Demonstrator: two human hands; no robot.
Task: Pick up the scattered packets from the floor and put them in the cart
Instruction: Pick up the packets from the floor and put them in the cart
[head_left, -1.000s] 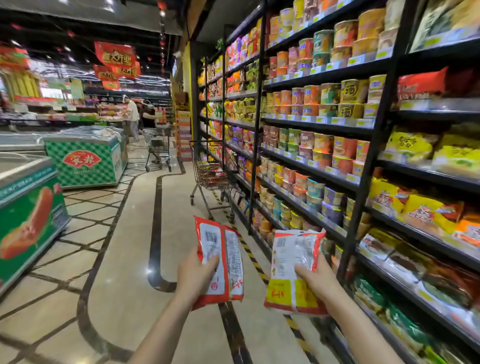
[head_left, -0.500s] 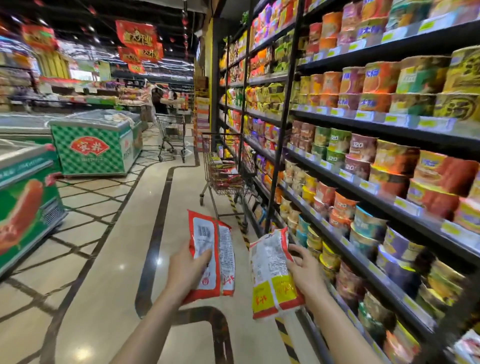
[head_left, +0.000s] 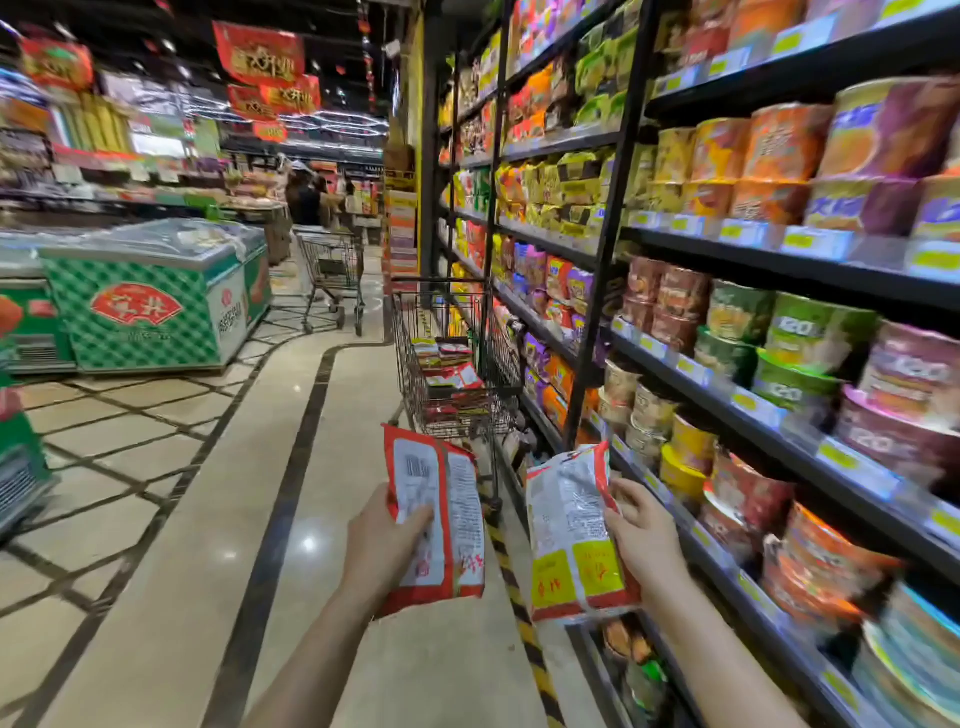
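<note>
My left hand (head_left: 382, 540) grips a red and white packet (head_left: 441, 525), held upright at low centre with its printed back toward me. My right hand (head_left: 644, 535) grips a white, red and yellow packet (head_left: 569, 535) beside it. A dark wire shopping cart (head_left: 457, 364) stands just ahead against the shelving, and several packets (head_left: 449, 364) lie inside its basket. Both held packets sit lower in the picture than the cart's near end.
Tall black shelves (head_left: 727, 244) full of noodle cups and packets line the right side. Green chest freezers (head_left: 150, 296) stand on the left. A second cart (head_left: 332, 270) and people (head_left: 311, 200) are farther down the aisle. Yellow-black hazard tape (head_left: 511, 577) runs along the shelf base.
The view has advanced down the aisle, so the cart looks larger and closer. Both hands still hold their packets, carried forward with me.
</note>
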